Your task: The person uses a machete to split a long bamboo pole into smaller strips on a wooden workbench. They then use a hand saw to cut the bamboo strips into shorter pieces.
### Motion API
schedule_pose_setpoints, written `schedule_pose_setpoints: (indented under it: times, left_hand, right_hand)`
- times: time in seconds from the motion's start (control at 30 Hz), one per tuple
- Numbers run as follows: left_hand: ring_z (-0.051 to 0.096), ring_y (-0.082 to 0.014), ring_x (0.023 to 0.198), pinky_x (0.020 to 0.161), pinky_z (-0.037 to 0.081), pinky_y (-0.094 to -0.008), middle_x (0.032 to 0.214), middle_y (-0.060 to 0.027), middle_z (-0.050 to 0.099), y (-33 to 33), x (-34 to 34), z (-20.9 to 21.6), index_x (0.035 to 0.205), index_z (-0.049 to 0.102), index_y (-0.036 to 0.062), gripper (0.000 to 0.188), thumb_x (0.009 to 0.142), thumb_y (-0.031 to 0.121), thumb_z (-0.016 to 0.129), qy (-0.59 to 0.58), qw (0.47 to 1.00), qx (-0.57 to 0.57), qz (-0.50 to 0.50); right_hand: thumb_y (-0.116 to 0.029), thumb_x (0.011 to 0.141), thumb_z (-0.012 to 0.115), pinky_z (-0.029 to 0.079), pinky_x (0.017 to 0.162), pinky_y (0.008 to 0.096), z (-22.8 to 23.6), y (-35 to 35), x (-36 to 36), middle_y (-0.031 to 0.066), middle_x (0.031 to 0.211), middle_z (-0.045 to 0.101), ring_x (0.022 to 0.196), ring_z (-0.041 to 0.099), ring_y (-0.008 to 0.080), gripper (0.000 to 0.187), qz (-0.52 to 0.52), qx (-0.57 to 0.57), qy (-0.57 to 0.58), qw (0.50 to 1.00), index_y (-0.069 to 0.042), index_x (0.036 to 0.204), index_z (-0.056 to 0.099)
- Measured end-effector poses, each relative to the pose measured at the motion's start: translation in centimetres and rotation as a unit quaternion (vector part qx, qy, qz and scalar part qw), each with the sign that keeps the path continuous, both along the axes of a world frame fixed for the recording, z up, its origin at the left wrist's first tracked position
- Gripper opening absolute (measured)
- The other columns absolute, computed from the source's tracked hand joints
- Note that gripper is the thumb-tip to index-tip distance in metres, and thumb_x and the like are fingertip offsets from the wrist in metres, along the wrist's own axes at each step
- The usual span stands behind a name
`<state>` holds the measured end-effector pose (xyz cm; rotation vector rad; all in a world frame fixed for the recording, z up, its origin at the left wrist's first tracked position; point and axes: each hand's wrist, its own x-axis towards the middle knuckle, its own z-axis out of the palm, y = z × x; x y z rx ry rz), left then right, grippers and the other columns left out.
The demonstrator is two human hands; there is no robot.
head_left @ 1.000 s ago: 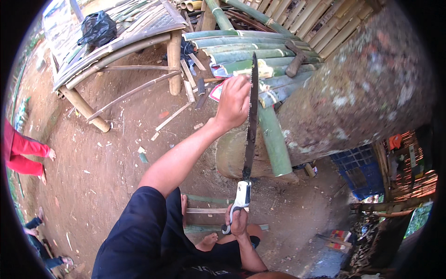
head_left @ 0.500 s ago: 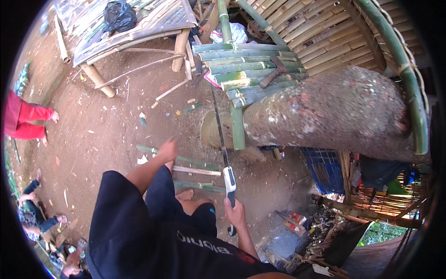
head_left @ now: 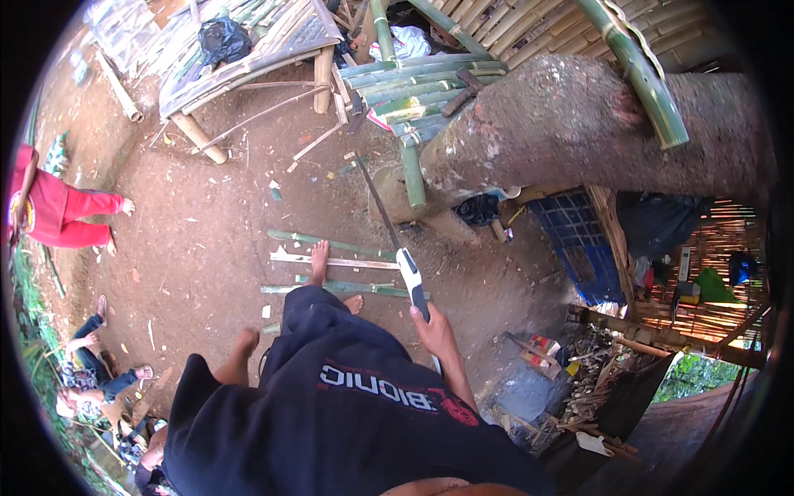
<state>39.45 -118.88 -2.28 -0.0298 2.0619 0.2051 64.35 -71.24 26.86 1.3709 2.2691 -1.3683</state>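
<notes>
My right hand (head_left: 438,335) grips the white-and-black handle of a hand saw (head_left: 408,269). Its long dark blade points forward and slightly left, free of any bamboo. My left hand (head_left: 246,339) is down at my left side, close to the dark shirt sleeve; its fingers are too unclear to read. On the ground by my bare feet lie a green bamboo piece (head_left: 335,243), a pale split strip (head_left: 347,262) and another green bamboo length (head_left: 364,288).
A large tree trunk (head_left: 529,124) lies across the right, beside a bamboo-slat platform (head_left: 413,74) bearing a hammer (head_left: 461,93). A bamboo table (head_left: 248,66) stands far left. One person in red (head_left: 74,211) is at left; others sit lower left. Firewood (head_left: 600,388) is at right.
My left hand has drawn back toward my body from over the bamboo pieces. The saw has shifted slightly, still in my right hand. My view has moved, and the trunk sits higher.
</notes>
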Motion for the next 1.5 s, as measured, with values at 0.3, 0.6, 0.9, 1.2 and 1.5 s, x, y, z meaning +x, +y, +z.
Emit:
schedule_pose_setpoints:
  times: [0.3,0.6,0.9,1.2,1.5]
  left_hand:
    - [0.065,-0.0219,0.086,0.08,0.05,-0.0347,0.1,-0.0159,0.07,20.9,-3.3,9.5,0.121,0.063,-0.0002,0.037,0.093,0.02,0.054,0.088,0.925,0.322,0.182]
    - [0.066,-0.0222,0.088,0.079,0.051,-0.0342,0.098,-0.0149,0.07,11.7,0.9,4.5,0.115,0.066,-0.0009,0.034,0.092,0.021,0.056,0.022,0.976,0.158,0.147]
    - [0.065,-0.0198,0.084,0.075,0.051,-0.0321,0.093,-0.0124,0.07,4.0,-3.0,1.2,0.11,0.068,-0.0015,0.028,0.091,0.016,0.058,0.024,0.947,0.205,0.248]
    - [0.062,-0.0181,0.068,0.061,0.054,-0.032,0.089,-0.0102,0.065,12.6,-22.2,1.4,0.109,0.066,0.0013,0.027,0.096,0.016,0.047,0.036,0.972,0.232,0.012]
    - [0.058,-0.0168,0.069,0.056,0.046,-0.027,0.091,-0.0086,0.062,21.6,-51.5,-0.6,0.118,0.057,0.0005,0.033,0.098,0.024,0.045,-0.151,0.946,0.286,0.011]
  right_hand:
    - [-0.046,0.094,0.054,0.048,0.075,0.0489,0.9,-0.6,3.1,0.0249,0.09,0.066,0.092,0.063,0.0451,0.043,0.031,0.032,0.023,0.999,-0.005,0.107,0.06]
    - [-0.05,0.094,0.051,0.048,0.078,0.0498,0.6,-2.0,6.7,0.0269,0.095,0.065,0.095,0.061,0.0462,0.048,0.053,-0.003,-0.049,0.997,-0.004,0.103,0.06]
    - [-0.048,0.093,0.053,0.047,0.09,0.0489,-2.5,-0.6,4.8,0.0274,0.113,0.062,0.108,0.059,0.0434,0.052,0.116,-0.06,-0.132,0.983,-0.004,0.119,0.057]
    - [-0.035,0.089,0.062,0.045,0.048,0.0391,-11.7,-2.4,1.2,0.0086,0.059,0.057,0.047,0.057,0.0203,0.031,0.013,-0.089,-0.157,0.983,-0.004,0.089,0.058]
    - [-0.02,0.09,0.06,0.046,0.041,0.041,-22.4,-15.5,-11.8,0.0119,0.062,0.057,0.048,0.059,0.0245,0.025,-0.542,-0.237,-0.053,0.804,0.006,0.091,0.061]
